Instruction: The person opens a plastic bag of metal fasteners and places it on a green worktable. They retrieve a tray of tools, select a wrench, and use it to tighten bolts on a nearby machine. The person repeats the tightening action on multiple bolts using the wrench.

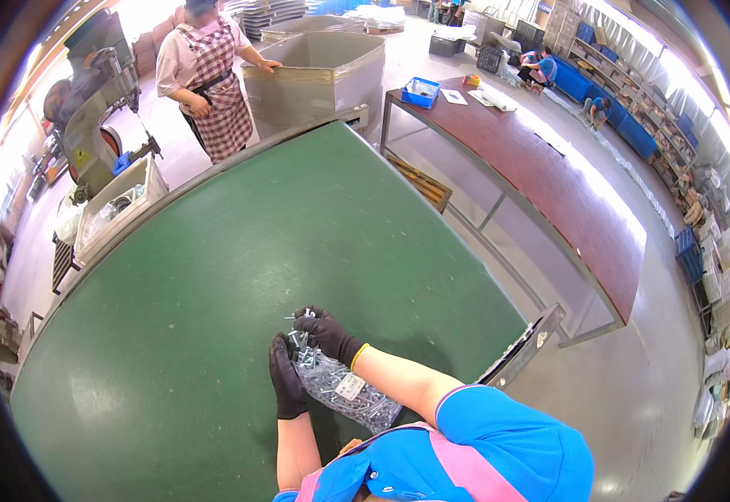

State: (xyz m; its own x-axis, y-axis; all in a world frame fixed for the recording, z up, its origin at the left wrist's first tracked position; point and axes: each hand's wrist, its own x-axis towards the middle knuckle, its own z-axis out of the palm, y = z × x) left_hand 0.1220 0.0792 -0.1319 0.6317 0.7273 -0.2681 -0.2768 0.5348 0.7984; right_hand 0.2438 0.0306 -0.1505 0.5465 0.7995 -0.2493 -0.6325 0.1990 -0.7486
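A clear plastic bag of screws (357,397) with a small white label lies at the near side of the green work surface (214,251), close to my body. Loose silvery screws (300,341) show at its far end, between my hands. My left hand (286,378), in a black glove, is closed against the left side of the bag's mouth; its thumb is partly hidden. Gloved in black with a yellow cuff edge, my right hand (328,333) curls its fingers over several screws, a few tips poking out to the left.
A brown-red table (532,159) stands beyond the right edge, bearing a blue bin (420,93). Past the far edge, a person in a checked apron (218,92) rests a hand on a large grey container (315,75). A machine (101,117) and white crate (122,205) stand left.
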